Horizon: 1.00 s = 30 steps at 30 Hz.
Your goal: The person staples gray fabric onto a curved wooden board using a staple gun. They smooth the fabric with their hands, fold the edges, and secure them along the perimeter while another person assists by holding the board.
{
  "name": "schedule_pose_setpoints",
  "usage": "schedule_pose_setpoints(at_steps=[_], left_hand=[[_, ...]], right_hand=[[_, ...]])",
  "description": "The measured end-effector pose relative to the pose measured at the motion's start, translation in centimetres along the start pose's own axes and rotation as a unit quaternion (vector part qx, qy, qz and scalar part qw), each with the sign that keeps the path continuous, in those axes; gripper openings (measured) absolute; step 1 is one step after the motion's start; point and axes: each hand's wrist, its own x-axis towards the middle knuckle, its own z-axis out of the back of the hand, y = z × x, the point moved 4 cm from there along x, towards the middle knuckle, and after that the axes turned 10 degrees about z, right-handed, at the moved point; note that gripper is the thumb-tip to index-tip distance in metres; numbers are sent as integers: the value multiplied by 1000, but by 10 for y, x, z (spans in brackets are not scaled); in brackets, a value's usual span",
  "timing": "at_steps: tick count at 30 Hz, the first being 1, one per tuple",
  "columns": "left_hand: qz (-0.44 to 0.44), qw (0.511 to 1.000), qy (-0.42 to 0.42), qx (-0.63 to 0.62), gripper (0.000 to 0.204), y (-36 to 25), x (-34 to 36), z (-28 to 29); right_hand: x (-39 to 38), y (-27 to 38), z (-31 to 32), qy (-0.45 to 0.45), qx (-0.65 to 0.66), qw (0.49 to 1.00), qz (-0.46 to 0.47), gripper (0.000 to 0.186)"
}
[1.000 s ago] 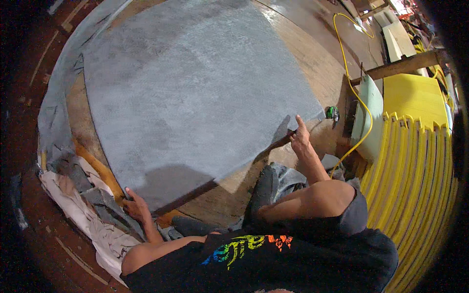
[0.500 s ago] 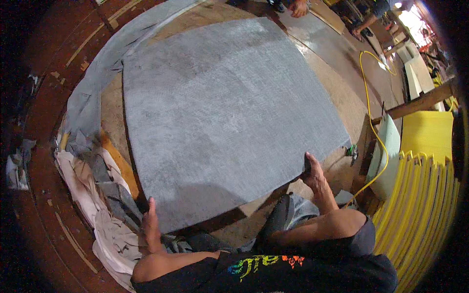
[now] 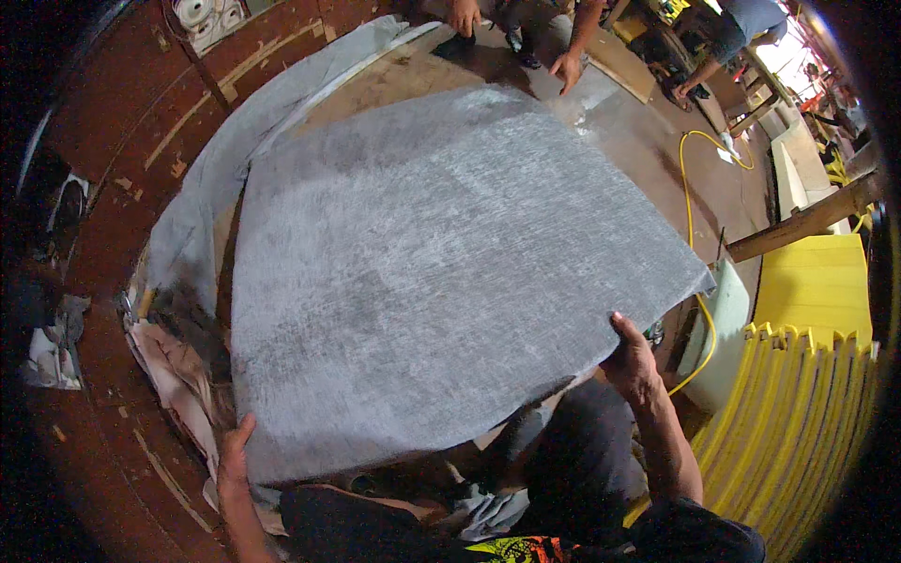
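- Grey panel [image 3: 450,281]: it lies in front of the person, the near edge above the legs and the far edge toward a co-worker. It looks broad and fairly flat, probably light for its size but awkward for one person. Its near edge bows, perhaps partly from the lens, so I judge it bendable rather than rigid. The brushed, cloth-like face should grip well; the loose flap at the right corner looks like a poor hold. Best held near both ends of an edge, with palms underneath so the middle doesn't sag.
- Yellow sheets [image 3: 798,450]: stacked at the right, beside the right forearm.
- Grey cloth [image 3: 211,206]: bunched along the left, beyond the panel's left edge.
- Pale green block [image 3: 721,328]: just past the panel's right corner.
- Right hand [image 3: 632,364]: clamped on the near edge toward the right, thumb above, fingers mostly hidden below.
- Left hand [image 3: 235,460]: clamped at the near left corner, thumb up along the side, fingers out of sight.
- Co-worker's hand [image 3: 566,71]: near the far edge, fingers pointing down, not seen gripping it.
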Motion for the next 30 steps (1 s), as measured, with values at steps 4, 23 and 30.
schedule_pose_setpoints(at_steps=[4,23,30], left_hand=[[-12,996,-27,85,68,-54,-47,-28],[117,964,237,2,59,-302,-335,-69],[226,941,251,-6,57,-308,-352,-65]], right_hand=[[0,48,-30,-19,-40,997,61,59],[19,453,-349,-87,-181,963,182,47],[-51,386,-417,-156,-199,934,253,50]])
